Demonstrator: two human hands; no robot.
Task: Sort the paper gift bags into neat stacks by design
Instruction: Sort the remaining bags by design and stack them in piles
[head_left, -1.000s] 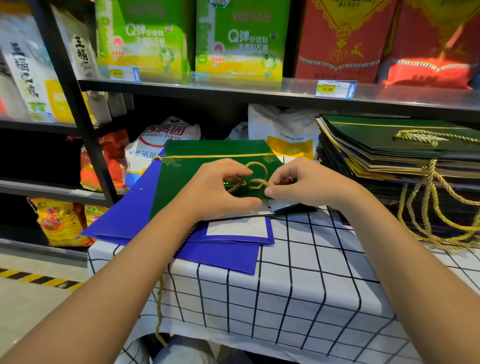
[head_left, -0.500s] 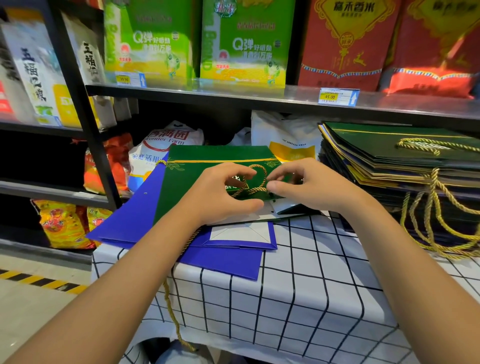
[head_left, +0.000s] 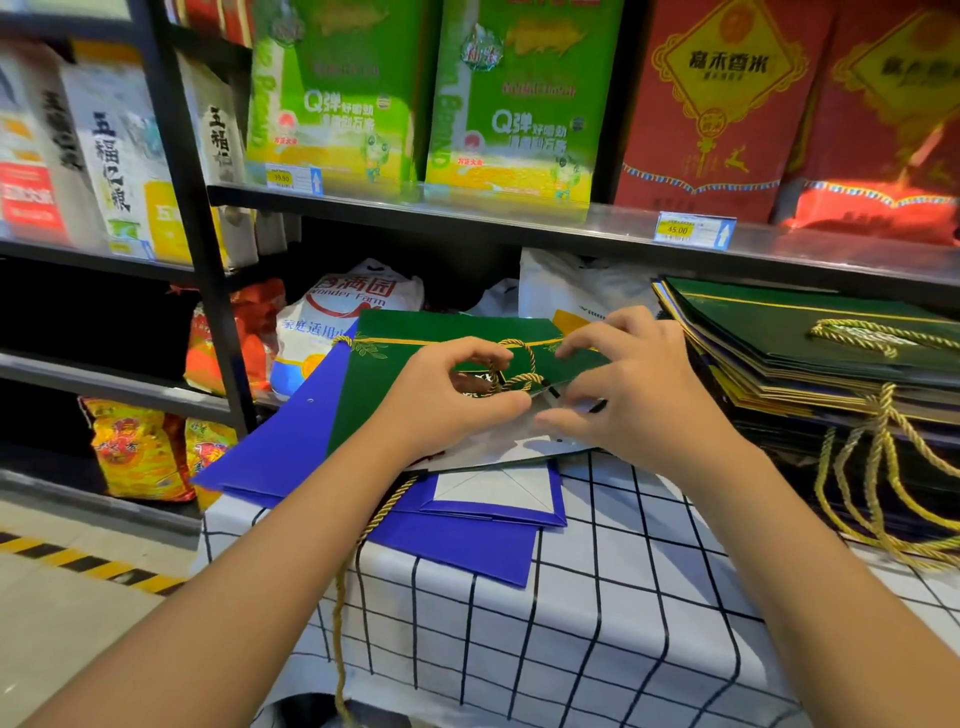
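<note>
A flat green gift bag (head_left: 395, 364) with gold trim lies on top of blue gift bags (head_left: 291, 452) at the table's far left. My left hand (head_left: 447, 400) pinches the bag's gold rope handle (head_left: 519, 371) between thumb and fingers. My right hand (head_left: 623, 395) holds the green bag's near edge with curled fingers, right beside the rope loop. Another gold rope (head_left: 358, 545) trails from under the bags over the table's front. A tall stack of green and dark bags (head_left: 810, 364) with gold handles sits at the right.
The table wears a white cloth with a black grid (head_left: 597, 623). Behind it stand dark shelves (head_left: 467, 208) with rice packs and price tags. White and orange sacks (head_left: 337, 312) fill the lower shelf. Floor with yellow-black tape (head_left: 78, 561) lies to the left.
Both hands have kept working the rope handle on the green bag, with my right hand's fingers shifting slightly toward the bag's edge. The view has tilted a little lower.
</note>
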